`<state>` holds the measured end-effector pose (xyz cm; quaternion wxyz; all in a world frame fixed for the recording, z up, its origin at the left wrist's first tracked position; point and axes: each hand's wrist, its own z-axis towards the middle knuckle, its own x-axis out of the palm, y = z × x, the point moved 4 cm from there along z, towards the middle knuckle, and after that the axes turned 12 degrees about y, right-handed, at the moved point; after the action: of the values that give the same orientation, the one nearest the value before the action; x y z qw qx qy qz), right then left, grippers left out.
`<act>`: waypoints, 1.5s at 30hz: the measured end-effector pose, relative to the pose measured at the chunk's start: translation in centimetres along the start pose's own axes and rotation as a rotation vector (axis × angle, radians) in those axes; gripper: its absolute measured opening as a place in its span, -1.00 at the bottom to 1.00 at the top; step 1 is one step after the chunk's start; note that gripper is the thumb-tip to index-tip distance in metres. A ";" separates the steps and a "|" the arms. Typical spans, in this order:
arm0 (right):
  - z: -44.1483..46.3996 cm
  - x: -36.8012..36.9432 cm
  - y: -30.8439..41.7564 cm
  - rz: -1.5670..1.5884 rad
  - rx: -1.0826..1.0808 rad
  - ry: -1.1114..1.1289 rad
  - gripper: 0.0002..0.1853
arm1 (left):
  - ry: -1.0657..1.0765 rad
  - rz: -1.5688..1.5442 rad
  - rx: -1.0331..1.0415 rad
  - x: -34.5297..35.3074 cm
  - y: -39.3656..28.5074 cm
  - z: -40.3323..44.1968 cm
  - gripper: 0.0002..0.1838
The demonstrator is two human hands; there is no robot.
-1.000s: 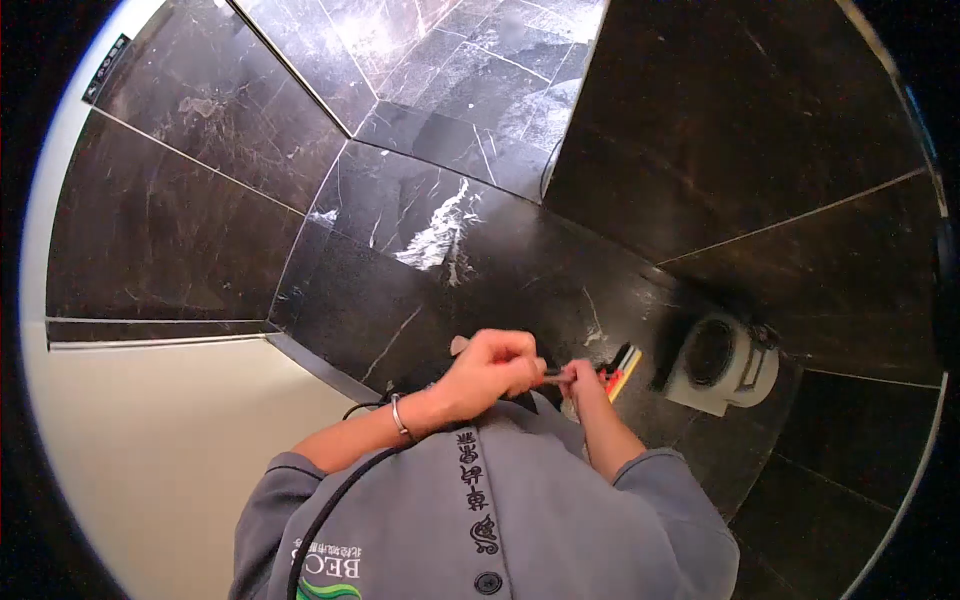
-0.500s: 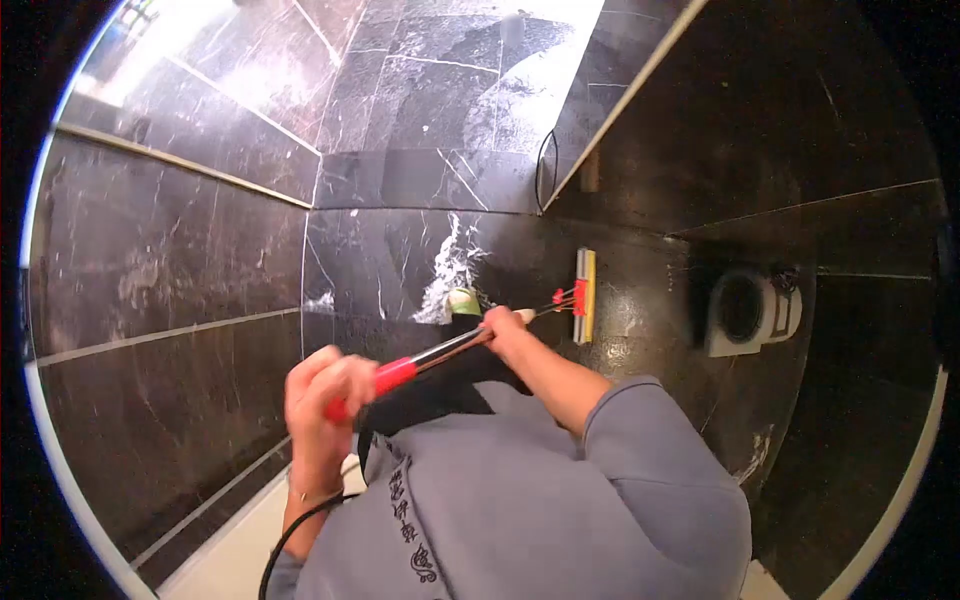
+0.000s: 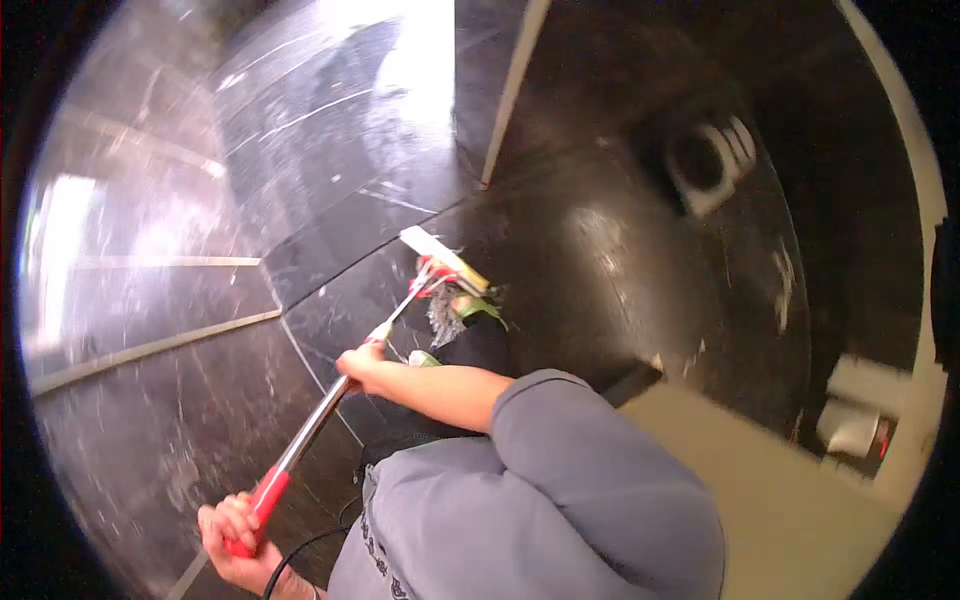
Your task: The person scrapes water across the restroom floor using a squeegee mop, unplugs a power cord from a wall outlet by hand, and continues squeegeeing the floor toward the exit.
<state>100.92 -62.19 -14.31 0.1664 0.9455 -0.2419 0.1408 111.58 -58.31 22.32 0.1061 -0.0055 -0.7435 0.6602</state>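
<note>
A sponge mop slants across the view, its metal pole running from lower left up to the floor. My left hand is closed around the red grip at the pole's upper end. Lower down the pole, my right hand wraps it near a pale collar. The mop head, with red fittings and a white and yellow strip, rests on the dark tiles just in front of a green-and-white shoe. Greyish shredded or foamy stuff lies beside that shoe, partly covered by the mop head.
A squat toilet sits in the dark floor at the upper right. Dark tiled wall rises on the left. A pale panel stands at lower right, near white box-like fixtures. A black cable hangs by my left arm.
The view has turned. The mop head has swung from the floor right of my feet to directly in front of my shoe, over the pale stuff. Both hands keep their hold.
</note>
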 end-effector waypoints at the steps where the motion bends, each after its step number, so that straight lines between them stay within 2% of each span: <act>1: 0.4 1.3 -0.2 0.040 0.017 0.086 -0.37 | -0.010 0.023 0.041 -0.5 -0.7 0.5 -0.67; 3: 1.4 3.2 -0.3 0.147 0.003 0.206 -0.37 | 0.029 0.037 0.075 -1.0 -1.5 1.9 -0.68; 5: 0.2 3.1 0.2 0.247 -0.029 0.195 -0.36 | 0.056 0.511 0.262 -3.4 -3.0 3.7 -0.70; 8: 0.2 2.2 -0.3 0.319 -0.112 0.153 -0.30 | 0.132 0.438 0.315 -5.5 -2.9 4.5 -0.72; 10: 0.2 0.0 -0.9 0.376 -0.162 0.086 -0.31 | 0.256 0.413 0.338 -6.7 -1.9 6.1 -0.72; 12: 2.8 -4.7 -2.5 0.414 -0.218 0.070 -0.38 | 0.415 0.409 0.344 -4.0 0.8 6.4 -0.71; 13: 3.1 -8.4 -3.1 0.452 -0.269 0.111 -0.44 | 0.336 0.496 0.342 -2.7 3.2 6.4 -0.70; 14: 3.5 -13.0 -3.7 0.483 -0.320 0.156 -0.49 | 0.460 0.460 0.203 -0.4 5.4 6.8 -0.82; 15: 5.6 -17.7 -5.4 0.484 -0.326 -0.091 -0.57 | 0.474 0.157 -0.019 1.9 8.1 6.8 -0.80; 16: 1.7 -22.7 -5.1 0.508 -0.364 -0.171 -0.56 | 0.481 0.128 -0.039 4.9 10.9 6.0 -0.65; 17: -2.9 -27.6 -4.7 0.498 -0.396 -0.541 -0.81 | 0.496 0.161 -0.149 10.2 12.7 4.9 -0.59; 18: -0.1 -33.2 -6.1 0.553 -0.455 -0.668 -0.82 | 0.648 0.100 -0.246 14.6 14.2 3.8 -0.55; 19: -6.6 -37.0 -4.9 0.560 -0.375 -0.581 -0.83 | 0.718 0.209 -0.387 17.5 16.6 3.4 -0.56; 20: -8.0 -40.7 -5.1 0.664 -0.461 -0.585 -0.82 | 0.752 0.075 -0.524 21.2 19.1 2.0 -0.58; 21: -6.6 -46.0 -6.7 0.560 -0.603 -0.888 -0.82 | 0.813 -0.158 -0.658 25.6 20.9 0.2 -0.63; 22: -2.7 -51.0 -9.3 0.695 -0.411 -0.695 -0.59 | 0.861 -0.226 -0.730 28.2 23.3 -0.8 -0.72; 23: -4.3 -54.7 -10.1 0.628 -0.291 -0.597 -0.62 | 0.853 -0.232 -0.819 30.2 25.9 -1.8 -0.79; 24: -7.1 -56.4 -10.6 0.646 -0.494 -0.508 -0.83 | 0.881 -0.207 -0.897 32.4 27.5 -3.0 -0.85; 25: -10.4 -56.5 -10.4 0.725 -0.405 -0.728 -0.85 | 0.879 -0.189 -0.925 33.9 29.3 -4.3 -0.88; 27: -9.7 -60.2 -13.1 0.613 -0.308 -0.606 -0.79 | 0.871 -0.177 -0.982 34.9 31.2 -5.7 -0.91; 29: -7.9 -59.2 -14.8 0.610 -0.230 -0.533 -0.76 | 0.917 -0.115 -1.020 33.5 31.3 -5.8 -0.88; 31: -6.8 -57.6 -15.1 0.310 0.013 -0.537 -0.75 | 0.924 0.021 -1.037 31.3 30.4 -4.8 -0.88; 32: -6.5 -56.0 -15.3 0.329 0.014 -0.541 -0.75 | 0.939 0.142 -1.050 29.9 29.8 -4.3 -0.88; 33: -5.7 -53.5 -15.1 0.368 0.010 -0.510 -0.75 | 0.946 0.101 -1.037 28.3 29.0 -3.4 -0.86; 35: -5.7 -47.2 -13.9 0.432 -0.028 -0.446 -0.73 | 0.877 0.134 -1.098 24.6 26.8 -1.2 -0.84; 36: -6.5 -43.8 -12.8 0.450 -0.062 -0.419 -0.70 | 0.922 0.198 -1.112 22.5 25.6 0.2 -0.83; 39: -1.0 -34.4 -14.9 0.543 -0.104 -0.261 -0.61 | 0.935 0.380 -1.063 15.5 20.8 4.9 -0.86; 40: 0.5 -30.6 -14.0 0.578 -0.093 -0.216 -0.57 | 0.930 0.504 -1.011 13.4 18.8 6.6 -0.85; 42: 5.1 -22.4 -13.8 0.624 -0.097 -0.098 -0.54 | 0.921 0.459 -0.927 7.2 16.2 10.7 -0.84; 43: 6.7 -17.9 -13.1 0.605 -0.116 -0.031 -0.50 | 0.857 0.574 -0.884 5.2 14.0 12.5 -0.86; 45: 5.6 -10.3 -9.5 0.630 -0.132 0.109 -0.49 | 0.850 0.650 -0.738 -0.2 10.6 16.3 -0.89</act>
<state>98.11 -52.24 -25.31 0.1881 0.8025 -0.5219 0.2196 107.71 -72.96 10.14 0.1772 -0.5270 -0.7751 0.3002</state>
